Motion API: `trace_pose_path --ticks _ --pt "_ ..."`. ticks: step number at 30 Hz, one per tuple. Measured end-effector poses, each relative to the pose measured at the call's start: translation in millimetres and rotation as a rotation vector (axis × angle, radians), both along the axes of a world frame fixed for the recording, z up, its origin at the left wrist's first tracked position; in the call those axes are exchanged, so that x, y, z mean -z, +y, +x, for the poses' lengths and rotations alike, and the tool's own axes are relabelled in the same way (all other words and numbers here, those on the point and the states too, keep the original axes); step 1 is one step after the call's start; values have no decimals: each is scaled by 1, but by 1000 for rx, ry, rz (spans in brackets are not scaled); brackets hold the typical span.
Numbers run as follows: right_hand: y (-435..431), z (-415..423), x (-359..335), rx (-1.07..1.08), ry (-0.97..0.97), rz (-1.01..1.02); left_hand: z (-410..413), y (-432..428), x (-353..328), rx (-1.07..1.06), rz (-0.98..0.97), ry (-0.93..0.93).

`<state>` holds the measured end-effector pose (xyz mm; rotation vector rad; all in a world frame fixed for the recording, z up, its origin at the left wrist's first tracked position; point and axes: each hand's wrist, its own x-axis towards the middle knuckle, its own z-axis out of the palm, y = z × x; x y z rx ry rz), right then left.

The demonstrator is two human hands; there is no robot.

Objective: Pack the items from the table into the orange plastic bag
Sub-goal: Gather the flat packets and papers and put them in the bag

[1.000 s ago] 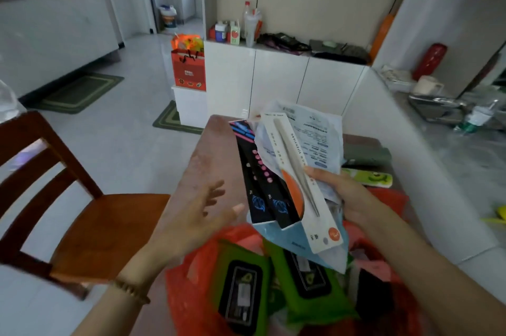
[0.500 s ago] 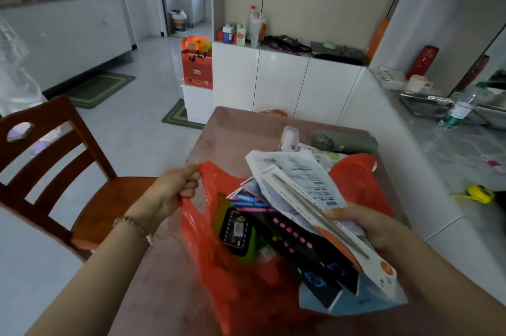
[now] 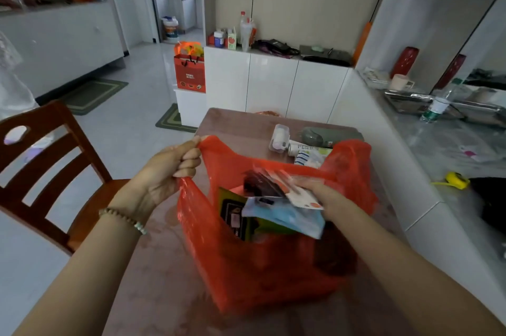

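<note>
Bag [image 3: 246,267], orange plastic, stands on the table [image 3: 153,294] near the front edge, mouth up and held wide. Left hand [image 3: 169,168] is at the bag's left handle, fingers curled tight round the plastic loop, with that side lifted and drawn out to the left. Bead bracelet [image 3: 123,219] on the left wrist. Right hand [image 3: 325,196] is over the right side of the bag's mouth, gripping a bundle of flat packets [image 3: 284,209]. Its fingers lie across the top of the bundle; the thumb is hidden beneath. The bundle is tilted, lower end down inside the mouth, upper end above the rim. A pale blue pouch, a dark card and a white card with an orange spot can be made out; the rest is motion-blurred. Inside the bag, left of the bundle, a green pack [image 3: 232,215] with a black label stands against the wall. A dark shape shows through the plastic low at the right; cannot tell what it is. On the table behind the bag: a clear case [image 3: 279,138] with a white roll, a white tube [image 3: 304,148] just beside it, a striped packet [image 3: 308,159] partly hidden by the bag's far rim, and a grey pouch [image 3: 328,135] furthest back. Wooden chair [image 3: 41,166] at the table's left. Red gift bag [image 3: 189,72] on a low white block beside the cabinet [image 3: 273,83]. Yellow tape measure [image 3: 457,179] on the counter [image 3: 438,149] at right.
</note>
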<state>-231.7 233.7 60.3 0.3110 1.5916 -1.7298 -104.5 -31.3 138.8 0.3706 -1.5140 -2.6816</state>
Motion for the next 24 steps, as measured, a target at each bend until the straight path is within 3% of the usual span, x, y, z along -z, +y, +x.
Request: trace_pose_path --ticks 3,6,10,12,14,17,21,22,24 --pt "-26 2 15 113 41 -54 3 -3 9 0 -20 -16" --pt "-42 19 14 8 80 -60 7 -8 23 -16 -30 -46" --pt "-27 37 -5 -336 159 230 10 -13 34 8 -123 -78" --pt "-9 38 -17 -395 248 375 9 -14 36 -14 -212 -80" --pt "10 38 -27 -324 346 407 5 -19 38 -23 -340 -81" --pt "28 31 -39 -148 481 284 -7 -24 37 -25 -602 -106" --pt "30 15 -50 -33 581 137 -30 -28 26 -19 -1282 -178" --pt "29 9 -52 -18 595 103 -37 -27 23 -9 -1368 -176" --pt "28 -7 -53 22 593 20 -53 -18 16 19 -1359 -151"
